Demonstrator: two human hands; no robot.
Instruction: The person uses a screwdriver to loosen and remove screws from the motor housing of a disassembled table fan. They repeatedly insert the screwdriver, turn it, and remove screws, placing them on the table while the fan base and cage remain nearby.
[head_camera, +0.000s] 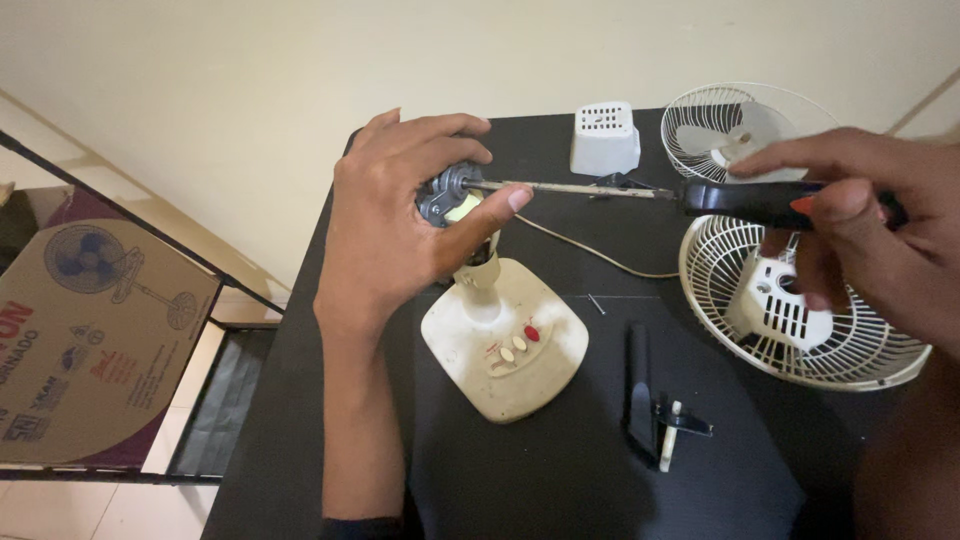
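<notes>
My left hand (400, 215) grips the bare grey fan motor (447, 192) atop a cream fan base (505, 345) that has several buttons, one of them red. The thumb rests on the metal shaft of a screwdriver (570, 188), whose tip is at the motor. My right hand (870, 215) holds the screwdriver's black handle (745, 200) at the right, shaft horizontal. A thin cord (590, 253) runs from the motor toward the right.
On the black table (560, 480) lie a white rear motor cover (605, 138), a wire fan guard with blades (740, 125), another cream guard (790, 310), a black tool and small parts (655, 405), and a loose screw (596, 304). A cardboard fan box (85, 340) leans at left.
</notes>
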